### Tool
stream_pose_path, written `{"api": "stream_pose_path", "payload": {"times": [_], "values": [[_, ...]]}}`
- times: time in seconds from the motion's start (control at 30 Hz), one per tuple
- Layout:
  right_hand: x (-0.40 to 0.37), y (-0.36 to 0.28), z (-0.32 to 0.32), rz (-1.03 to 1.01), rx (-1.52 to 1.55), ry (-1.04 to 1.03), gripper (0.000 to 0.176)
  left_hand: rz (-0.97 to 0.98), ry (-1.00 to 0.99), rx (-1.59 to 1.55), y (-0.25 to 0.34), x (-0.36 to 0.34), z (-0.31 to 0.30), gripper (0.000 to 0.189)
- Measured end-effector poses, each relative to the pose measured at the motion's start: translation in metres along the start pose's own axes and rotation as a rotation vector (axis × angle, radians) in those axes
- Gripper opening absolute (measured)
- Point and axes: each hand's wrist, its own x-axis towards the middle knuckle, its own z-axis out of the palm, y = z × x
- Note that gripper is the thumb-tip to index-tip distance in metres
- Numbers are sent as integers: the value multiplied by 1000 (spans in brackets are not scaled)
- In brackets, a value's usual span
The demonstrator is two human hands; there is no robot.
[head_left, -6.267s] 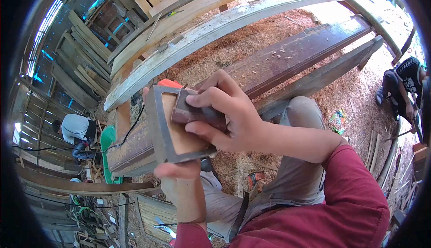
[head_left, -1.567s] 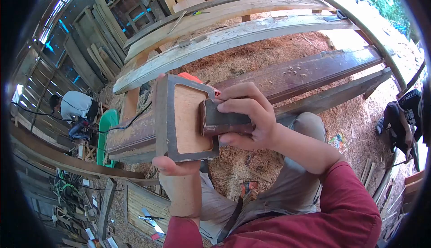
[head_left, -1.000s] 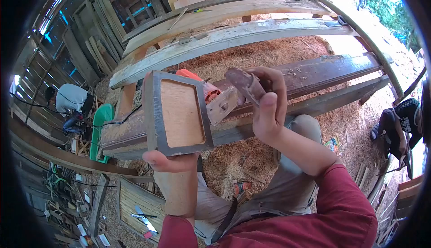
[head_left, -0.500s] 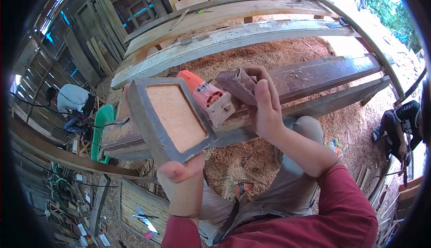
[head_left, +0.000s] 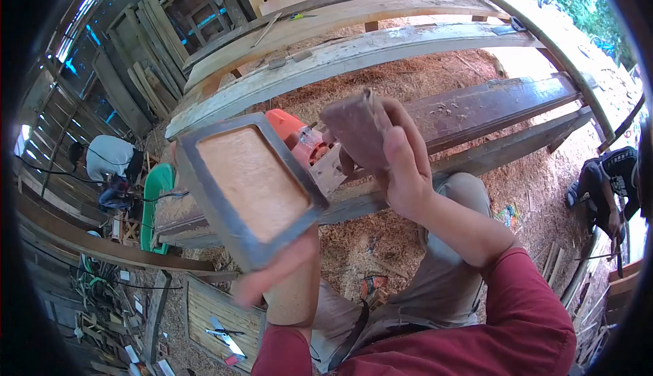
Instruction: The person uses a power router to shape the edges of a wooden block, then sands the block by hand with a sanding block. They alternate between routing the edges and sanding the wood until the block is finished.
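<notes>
Wooden panel (head_left: 248, 185), a pale inset within a dark frame, sits centre-left, tilted toward 11 o'clock. The left hand (head_left: 282, 277) clasps its near edge from below, thumb closed on the frame. At 2 o'clock, the right hand (head_left: 405, 172) pinches folded sandpaper (head_left: 355, 125), now lifted clear of the panel it rubbed earlier. An orange power tool (head_left: 294, 134) lies between them, on a dark beam (head_left: 476, 104).
</notes>
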Motion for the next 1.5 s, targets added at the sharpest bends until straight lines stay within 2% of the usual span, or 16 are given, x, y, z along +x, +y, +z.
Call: {"api": "stream_pose_path", "payload": {"times": [0.1, 0.13, 0.23, 0.33, 0.4, 0.57, 0.67, 0.73, 0.83, 0.9, 1.0, 1.13, 1.23, 1.27, 1.4, 1.5], "values": [[6, 3, -4, 8, -39, 73, 55, -118, 453, 244, 6, 11, 21, 129], [8, 4, -4, -7, -61, 103, 55, -191, 449, 170, 9, 11, 16, 117], [13, 5, -10, -26, -72, 154, 55, -389, 182, -22, 0, 13, -4, 114], [17, 2, -14, -40, -86, 199, 56, -462, 122, -191, -6, 15, -15, 111], [20, 0, -20, -79, -91, 201, 57, -517, -54, -323, -8, 18, -33, 105], [21, -3, -30, -234, -89, 174, 57, -541, 79, -375, -10, 17, -22, 94], [20, -6, -28, -236, -180, 184, 57, -504, 95, -274, -10, 19, -19, 78], [18, -8, -32, -273, -335, 164, 58, -446, 258, -237, -8, 22, 2, 78], [19, -1, -35, -377, -474, 141, 61, -333, 298, -288, -10, 24, 13, 80], [20, 2, -35, -460, -509, 106, 63, -284, 233, -429, -7, 23, -1, 79], [20, 3, -30, -606, -528, 74, 60, -199, 199, -273, -1, 18, -6, 82], [19, -1, -21, -691, -673, -66, 58, 16, -40, -155, -10, 21, -3, 97], [9, -8, -14, -621, -751, -145, 58, 66, -38, -111, -11, 17, 6, 117], [8, -5, -10, -629, -707, -118, 59, 71, 138, 13, -9, 12, 11, 115], [5, -10, -5, -596, -771, -135, 60, 190, -139, -24, -13, 14, 8, 103], [3, -9, -3, -572, -767, -111, 60, 119, -159, 8, -7, 9, 6, 110]]}}
